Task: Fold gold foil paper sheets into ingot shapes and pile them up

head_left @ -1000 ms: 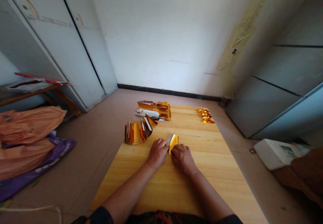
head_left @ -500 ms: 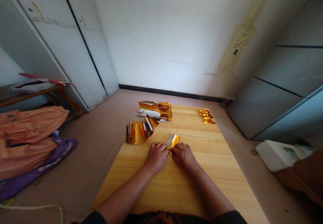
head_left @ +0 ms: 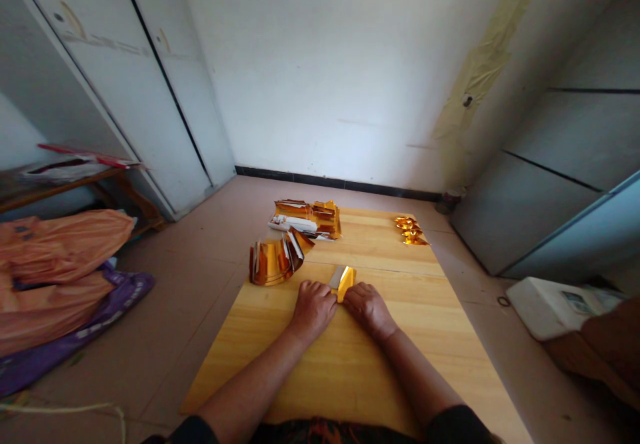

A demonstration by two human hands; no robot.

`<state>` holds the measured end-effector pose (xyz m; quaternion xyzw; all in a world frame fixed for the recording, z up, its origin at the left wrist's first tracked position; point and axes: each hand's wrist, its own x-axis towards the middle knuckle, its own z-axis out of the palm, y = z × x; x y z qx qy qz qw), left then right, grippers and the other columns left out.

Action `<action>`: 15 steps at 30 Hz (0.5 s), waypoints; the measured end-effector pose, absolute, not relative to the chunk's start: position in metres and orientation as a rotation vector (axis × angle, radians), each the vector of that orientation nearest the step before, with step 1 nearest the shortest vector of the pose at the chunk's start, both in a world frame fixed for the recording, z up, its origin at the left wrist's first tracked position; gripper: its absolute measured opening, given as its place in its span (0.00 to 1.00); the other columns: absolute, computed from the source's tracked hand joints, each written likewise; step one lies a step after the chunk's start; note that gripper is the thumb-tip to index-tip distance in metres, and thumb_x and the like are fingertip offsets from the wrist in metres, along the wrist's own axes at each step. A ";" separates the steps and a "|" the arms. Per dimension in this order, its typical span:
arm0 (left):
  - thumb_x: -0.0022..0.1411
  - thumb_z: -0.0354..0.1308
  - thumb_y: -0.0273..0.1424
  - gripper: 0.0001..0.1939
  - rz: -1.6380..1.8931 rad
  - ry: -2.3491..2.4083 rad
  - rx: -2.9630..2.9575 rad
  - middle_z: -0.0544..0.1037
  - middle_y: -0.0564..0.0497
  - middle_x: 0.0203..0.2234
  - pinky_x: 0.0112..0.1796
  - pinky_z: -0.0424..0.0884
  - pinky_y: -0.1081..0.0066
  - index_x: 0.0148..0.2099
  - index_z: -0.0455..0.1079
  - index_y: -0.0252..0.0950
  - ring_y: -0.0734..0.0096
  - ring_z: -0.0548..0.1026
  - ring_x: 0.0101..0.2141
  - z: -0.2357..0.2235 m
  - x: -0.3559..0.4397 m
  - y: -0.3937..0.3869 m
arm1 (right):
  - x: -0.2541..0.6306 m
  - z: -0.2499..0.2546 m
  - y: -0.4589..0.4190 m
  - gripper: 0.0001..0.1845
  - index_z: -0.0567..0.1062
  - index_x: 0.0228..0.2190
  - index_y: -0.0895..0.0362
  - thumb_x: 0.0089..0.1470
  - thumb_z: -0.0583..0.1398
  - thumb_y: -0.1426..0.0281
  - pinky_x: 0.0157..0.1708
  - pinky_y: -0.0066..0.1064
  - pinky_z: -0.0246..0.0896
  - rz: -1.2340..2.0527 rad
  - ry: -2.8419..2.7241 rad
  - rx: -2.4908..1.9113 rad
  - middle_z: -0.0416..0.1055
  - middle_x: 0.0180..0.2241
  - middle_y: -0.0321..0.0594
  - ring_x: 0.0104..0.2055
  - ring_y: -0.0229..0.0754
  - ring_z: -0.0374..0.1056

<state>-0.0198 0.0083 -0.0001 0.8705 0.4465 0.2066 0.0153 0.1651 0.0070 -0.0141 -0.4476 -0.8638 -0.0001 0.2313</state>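
Note:
A small sheet of gold foil paper (head_left: 346, 284), partly folded and showing a pale underside at its left, lies on the wooden table (head_left: 340, 371). My left hand (head_left: 315, 309) grips its near left edge with curled fingers. On the right side, my right hand (head_left: 367, 307) pinches the same sheet, its fingertips hidden under the knuckles. Just beyond my left hand sits a curved, fanned stack of gold foil paper (head_left: 273, 263). Behind that is a second stack of gold and white sheets (head_left: 307, 219). Several folded gold foil pieces (head_left: 410, 231) rest at the far right corner.
Orange and purple bags (head_left: 65, 284) lie on the floor to the left, near a low wooden shelf (head_left: 115, 177). At the right stand a white foam box (head_left: 545, 307) and a grey cabinet (head_left: 540, 184). A white wall (head_left: 325, 84) rises behind the table.
Both hands stay around the foil sheet, with fingers shifting slightly along its near edge. My right hand has drawn a little to the right, showing more gold. The stacks have not moved.

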 end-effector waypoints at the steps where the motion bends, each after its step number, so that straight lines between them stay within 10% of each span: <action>1: 0.59 0.56 0.29 0.04 0.666 1.379 2.710 0.75 0.51 0.30 0.44 0.56 0.59 0.34 0.72 0.39 0.66 0.69 0.37 -0.001 -0.020 0.008 | 0.165 -0.016 0.010 0.14 0.71 0.24 0.57 0.61 0.53 0.69 0.33 0.28 0.50 0.004 -2.362 -1.249 0.69 0.25 0.38 0.31 0.37 0.61; 15: 0.62 0.50 0.26 0.08 0.701 1.334 2.702 0.75 0.50 0.36 0.51 0.53 0.53 0.37 0.71 0.39 0.65 0.69 0.41 -0.003 -0.026 -0.001 | 0.165 -0.007 0.015 0.16 0.71 0.26 0.57 0.62 0.51 0.67 0.35 0.26 0.57 0.314 -2.343 -1.234 0.69 0.28 0.39 0.33 0.37 0.64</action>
